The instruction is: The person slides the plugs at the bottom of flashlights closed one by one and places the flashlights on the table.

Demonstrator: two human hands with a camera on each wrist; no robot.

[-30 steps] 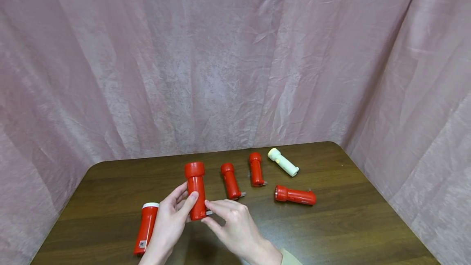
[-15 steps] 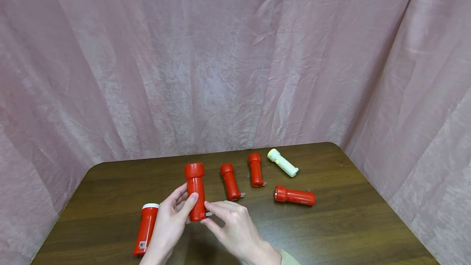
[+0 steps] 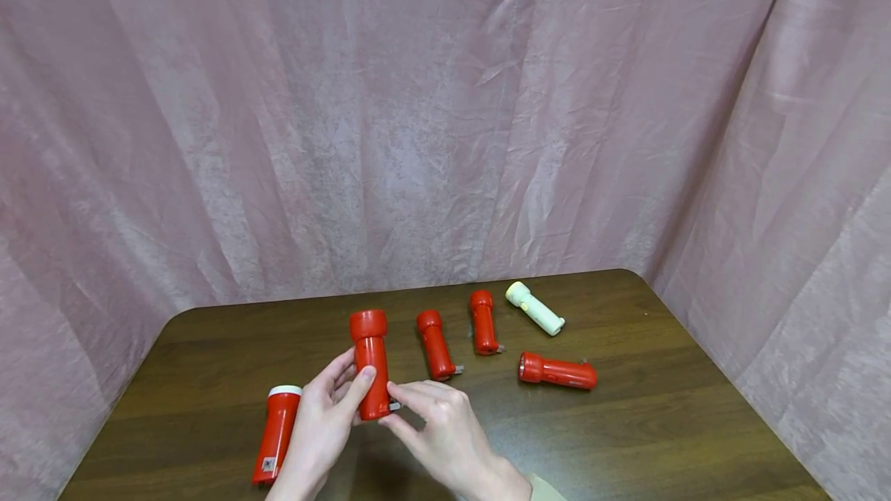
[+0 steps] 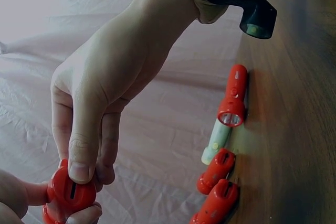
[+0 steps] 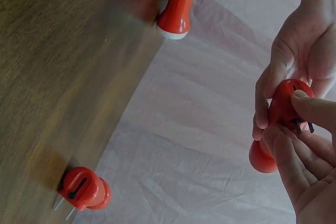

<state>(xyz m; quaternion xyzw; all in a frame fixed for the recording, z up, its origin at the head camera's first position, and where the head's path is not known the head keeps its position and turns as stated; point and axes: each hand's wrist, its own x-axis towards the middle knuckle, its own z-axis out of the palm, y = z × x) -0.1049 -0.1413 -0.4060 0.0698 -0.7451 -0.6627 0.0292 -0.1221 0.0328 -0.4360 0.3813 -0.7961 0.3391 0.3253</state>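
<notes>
My left hand (image 3: 326,412) grips a red flashlight (image 3: 370,325) above the table, its wide head pointing away. Metal plug prongs (image 3: 396,407) stick out at the tail, on the right side. My right hand (image 3: 448,427) holds the tail between thumb and fingers, around the prongs. In the right wrist view, the right thumb (image 5: 317,109) lies on the tail end and the fingers touch the body below. From the left wrist view, a dark slot shows in the tail end (image 4: 66,196), with the right thumb on it. The left palm is mostly hidden in the head view.
On the brown table (image 3: 209,346) lie two red flashlights, one nearer (image 3: 435,342) and one farther (image 3: 483,323), both with prongs out. To their right are a pale green flashlight (image 3: 536,309) and another red one (image 3: 557,370). A white-rimmed red flashlight (image 3: 278,433) lies left, beside the left forearm.
</notes>
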